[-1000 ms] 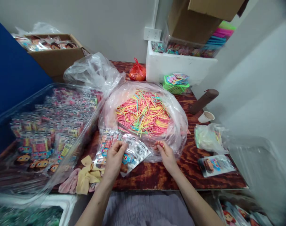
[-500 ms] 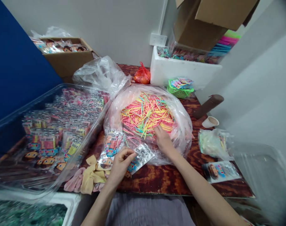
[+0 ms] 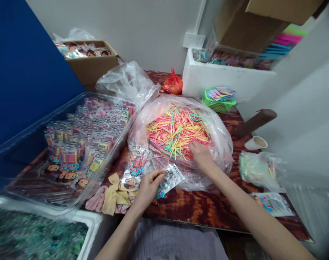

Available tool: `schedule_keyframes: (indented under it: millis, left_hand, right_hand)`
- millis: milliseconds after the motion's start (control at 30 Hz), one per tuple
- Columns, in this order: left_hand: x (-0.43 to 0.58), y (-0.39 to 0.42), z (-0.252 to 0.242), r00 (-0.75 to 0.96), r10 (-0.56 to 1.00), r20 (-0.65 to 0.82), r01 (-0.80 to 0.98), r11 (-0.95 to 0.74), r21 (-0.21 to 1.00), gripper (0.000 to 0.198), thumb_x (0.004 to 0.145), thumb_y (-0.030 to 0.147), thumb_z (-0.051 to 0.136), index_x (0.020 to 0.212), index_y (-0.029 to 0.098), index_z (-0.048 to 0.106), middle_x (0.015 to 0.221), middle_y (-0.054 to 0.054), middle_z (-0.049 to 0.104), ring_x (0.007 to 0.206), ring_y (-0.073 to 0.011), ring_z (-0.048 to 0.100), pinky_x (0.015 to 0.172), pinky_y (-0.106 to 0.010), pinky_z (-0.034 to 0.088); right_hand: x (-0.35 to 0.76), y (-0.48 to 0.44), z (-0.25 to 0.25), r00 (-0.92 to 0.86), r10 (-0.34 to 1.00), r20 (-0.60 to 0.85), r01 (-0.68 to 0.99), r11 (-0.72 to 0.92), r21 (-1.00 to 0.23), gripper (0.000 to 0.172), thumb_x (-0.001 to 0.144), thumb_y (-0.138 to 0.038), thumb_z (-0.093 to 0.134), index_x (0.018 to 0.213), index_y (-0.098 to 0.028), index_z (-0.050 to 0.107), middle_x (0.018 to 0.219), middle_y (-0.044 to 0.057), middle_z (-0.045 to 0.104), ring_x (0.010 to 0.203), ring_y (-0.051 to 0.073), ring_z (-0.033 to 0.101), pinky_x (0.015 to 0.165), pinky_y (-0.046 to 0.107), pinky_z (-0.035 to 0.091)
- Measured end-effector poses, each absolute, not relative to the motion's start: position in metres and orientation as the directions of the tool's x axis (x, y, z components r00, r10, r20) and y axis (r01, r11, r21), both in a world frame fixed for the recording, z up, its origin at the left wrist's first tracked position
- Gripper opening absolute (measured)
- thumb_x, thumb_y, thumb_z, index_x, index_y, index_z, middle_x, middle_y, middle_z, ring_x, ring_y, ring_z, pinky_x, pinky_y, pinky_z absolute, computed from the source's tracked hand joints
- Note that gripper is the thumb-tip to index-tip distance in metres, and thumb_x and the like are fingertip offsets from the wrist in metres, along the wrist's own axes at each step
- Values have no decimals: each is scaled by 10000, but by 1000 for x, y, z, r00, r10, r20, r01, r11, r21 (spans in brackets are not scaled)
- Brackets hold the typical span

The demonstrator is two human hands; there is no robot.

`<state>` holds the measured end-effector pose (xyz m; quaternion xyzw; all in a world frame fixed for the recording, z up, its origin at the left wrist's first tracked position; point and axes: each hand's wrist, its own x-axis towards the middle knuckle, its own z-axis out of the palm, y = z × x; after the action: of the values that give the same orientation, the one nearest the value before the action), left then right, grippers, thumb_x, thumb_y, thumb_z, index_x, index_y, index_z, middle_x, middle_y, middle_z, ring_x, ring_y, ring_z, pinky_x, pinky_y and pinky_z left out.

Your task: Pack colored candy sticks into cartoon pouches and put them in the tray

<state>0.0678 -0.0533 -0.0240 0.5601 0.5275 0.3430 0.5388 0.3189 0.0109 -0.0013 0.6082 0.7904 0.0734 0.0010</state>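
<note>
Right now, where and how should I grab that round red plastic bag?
Probably pinch the round red plastic bag by its gathered top, coming from above: it sticks up narrow over the bulge, while the white foam box crowds its right side.

Thin pink, yellow, green sticks [image 3: 178, 130] heaped in clear bag [image 3: 223, 144]; silver packet [image 3: 174, 178] slanted at near edge.

On my feed, the thin sticks [image 3: 176, 131] at the right hand [image 3: 201, 155] are a mix of pink, yellow, green and turquoise. I see silver with blue print on the packet [image 3: 174, 178] at the left hand [image 3: 149, 186], and yellow and pink on the cloths [image 3: 113, 198] left of it. Below both hands, the worktop [image 3: 193, 210] is mottled dark red-brown; beyond them I see a red bag [image 3: 173, 85] and a lime-green basket [image 3: 220, 106].
</note>
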Motion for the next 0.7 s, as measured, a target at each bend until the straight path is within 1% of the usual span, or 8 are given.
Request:
schedule_keyframes:
  millis: [100, 200, 267, 333, 400, 467, 567, 700]
  left_hand:
    - [69, -50, -19, 200, 969, -144, 211, 101, 972, 182, 791, 334, 606, 698, 180, 636, 708, 2, 600, 709, -159, 549, 673, -255, 401]
    - [74, -49, -18, 166, 977, -131, 207, 95, 974, 239, 803, 354, 602, 642, 181, 570, 637, 25, 522, 632, -135, 496, 606, -239, 370]
    - [77, -49, -20, 145, 981, -128, 230, 93, 969, 303, 854, 380, 547, 624, 185, 526, 601, 36, 475, 600, -127, 464, 584, -237, 348]
    - [79, -50, -21, 133, 987, -88, 270, 49, 962, 352, 892, 392, 505, 606, 186, 496, 592, 37, 448, 599, -125, 450, 587, -239, 338]
    - [81, -52, -20, 155, 987, -37, 298, -11, 954, 341, 905, 377, 496, 624, 184, 520, 618, 30, 462, 626, -130, 462, 607, -242, 345]
    - [82, -54, -18, 205, 979, -15, 309, -50, 950, 280, 899, 341, 510, 679, 182, 580, 663, 20, 504, 668, -138, 490, 633, -241, 362]
    - [83, -56, -16, 220, 974, -52, 295, -16, 956, 186, 862, 291, 553, 734, 182, 633, 700, 13, 562, 694, -142, 526, 647, -234, 387]
    - [84, -60, -18, 115, 985, -131, 230, 102, 968, 134, 811, 305, 619, 769, 181, 649, 687, 16, 606, 662, -141, 542, 623, -228, 416]
  right_hand:
    - [328, 8, 5, -214, 961, 176, 976, 218, -1, 196, 867, -55, 432, 899, -146, 602, 939, 131, 628, 889, 248, 528, 750, 329, 371]
    - [331, 5, 7, -45, 969, 243, 925, 132, -357, 162, 872, -115, 426, 822, -181, 566, 882, 110, 639, 879, 251, 546, 765, 351, 399]
    - [325, -1, 8, 113, 980, 165, 689, 42, -724, 118, 887, -232, 464, 795, -203, 533, 772, 58, 636, 773, 223, 575, 716, 341, 429]
    - [315, -13, 9, 161, 987, -19, 256, -60, -965, 151, 854, -353, 558, 809, -212, 529, 694, 11, 627, 671, 191, 592, 660, 320, 457]
    - [304, -26, 12, 75, 978, -195, -147, -183, -972, 234, 776, -396, 680, 846, -211, 556, 678, -13, 631, 638, 170, 611, 638, 304, 482]
    - [294, -39, 16, -29, 953, -300, -379, -288, -879, 305, 703, -361, 772, 898, -205, 598, 684, -25, 636, 650, 153, 627, 668, 296, 504]
    - [288, -48, 20, -80, 936, -342, -522, -332, -786, 336, 669, -301, 814, 938, -192, 644, 720, -26, 652, 700, 137, 648, 759, 294, 517]
    - [286, -46, 23, -30, 958, -286, -562, -253, -788, 241, 724, -350, 778, 861, -204, 643, 768, -13, 670, 758, 166, 670, 837, 353, 523]
